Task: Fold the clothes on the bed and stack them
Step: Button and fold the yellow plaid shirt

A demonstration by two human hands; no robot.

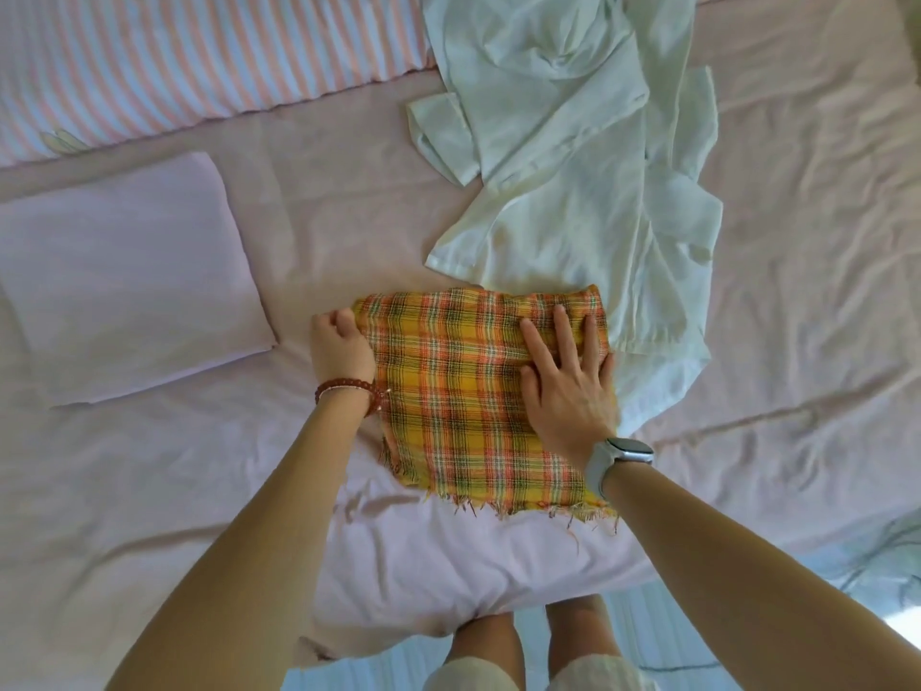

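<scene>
Lilac cloth, folded into a neat rectangle, lies at the left on the pink bedsheet, well apart from the work, with a striped pillow beyond it. Next, the left hand, wearing a red bead bracelet, curls loosely closed against the left edge of the yellow-orange plaid cloth. That cloth lies folded flat near the bed's front edge, its fold at the far side and its frayed fringe pointing toward the person; it is roughly square. Upon its right half the right hand presses flat, fingers spread wide, a white watch on the wrist. Just beyond, touching its far right corner, sprawls a crumpled pale-green garment, unfolded.
</scene>
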